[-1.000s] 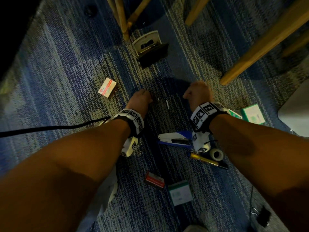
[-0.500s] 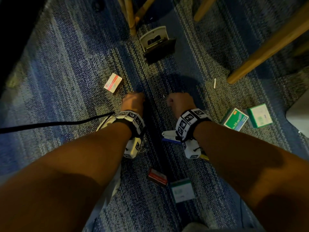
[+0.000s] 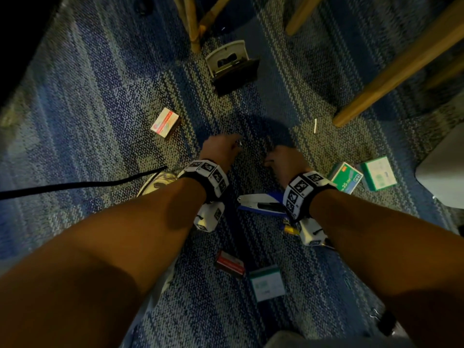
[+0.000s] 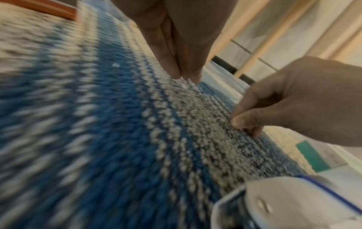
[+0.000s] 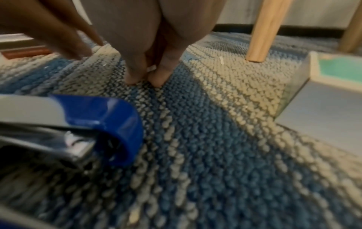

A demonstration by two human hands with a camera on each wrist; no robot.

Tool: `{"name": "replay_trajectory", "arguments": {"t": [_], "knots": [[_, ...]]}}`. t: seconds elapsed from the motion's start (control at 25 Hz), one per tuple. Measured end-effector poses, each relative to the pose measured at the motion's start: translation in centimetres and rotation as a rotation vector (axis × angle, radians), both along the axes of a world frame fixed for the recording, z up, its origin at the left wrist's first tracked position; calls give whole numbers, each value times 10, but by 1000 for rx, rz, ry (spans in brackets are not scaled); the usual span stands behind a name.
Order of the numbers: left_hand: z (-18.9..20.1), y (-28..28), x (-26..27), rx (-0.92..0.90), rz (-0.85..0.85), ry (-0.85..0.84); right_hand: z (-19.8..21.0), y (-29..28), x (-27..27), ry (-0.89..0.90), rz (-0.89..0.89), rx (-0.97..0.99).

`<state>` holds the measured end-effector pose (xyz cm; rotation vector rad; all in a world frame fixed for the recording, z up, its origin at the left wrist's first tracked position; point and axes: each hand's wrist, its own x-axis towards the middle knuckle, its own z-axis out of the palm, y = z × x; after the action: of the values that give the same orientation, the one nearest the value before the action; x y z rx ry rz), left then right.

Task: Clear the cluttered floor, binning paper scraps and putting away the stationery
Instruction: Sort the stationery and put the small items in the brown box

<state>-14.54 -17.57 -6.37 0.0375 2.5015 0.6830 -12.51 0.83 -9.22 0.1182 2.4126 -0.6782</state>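
Paper scrap [image 5: 151,68] pinched in right hand [image 3: 282,159] fingers; left hand [image 3: 221,149] fingers straight on carpet [image 3: 100,96].

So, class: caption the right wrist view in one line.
Right hand pinches a tiny scrap off the carpet beside a blue stapler.

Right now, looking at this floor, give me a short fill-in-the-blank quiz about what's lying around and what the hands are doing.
1. Both hands, the left hand and the right hand, reach down to the ____.
2. The right hand's fingertips pinch a small ____ scrap.
3. The stapler below the right wrist is white and ____.
4. The two boxes right of the right hand are mostly ____.

Missing words: carpet; white; blue; green
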Motion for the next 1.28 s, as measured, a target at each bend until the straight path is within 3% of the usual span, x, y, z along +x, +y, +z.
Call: {"name": "replay_trajectory", "arguments": {"t": [0.16, 0.2, 0.28, 0.36, 0.48, 0.72, 0.88, 1.08, 1.16, 1.28], "knots": [[-5, 14, -15, -74, -118, -48, 9, 4, 5, 42, -224, -60], [-7, 14, -16, -108, -161, -51, 12, 8, 3, 91, -330, -61], [-13, 11, -15, -151, -215, -21, 18, 22, -8, 161, -717, -145], [-17, 11, -12, -145, -192, 34, 21, 44, -25, 221, -851, -66], [-20, 11, -8, -135, -159, 87, 23, 68, -48, 188, -791, -24], [-17, 12, -14, -250, -238, -22, 4, 80, -51, 155, -319, 291], [-6, 14, -22, -256, -297, 7, 15, 88, -63, 124, -151, 300], [40, 31, -48, -22, -286, -29, 61, 115, -62, 153, -58, 154], [67, 46, -54, 89, -207, -42, 93, 130, -49, 207, -52, 142], [103, 76, -62, 80, -272, 81, 137, 144, -29, 352, -138, 78]]}}
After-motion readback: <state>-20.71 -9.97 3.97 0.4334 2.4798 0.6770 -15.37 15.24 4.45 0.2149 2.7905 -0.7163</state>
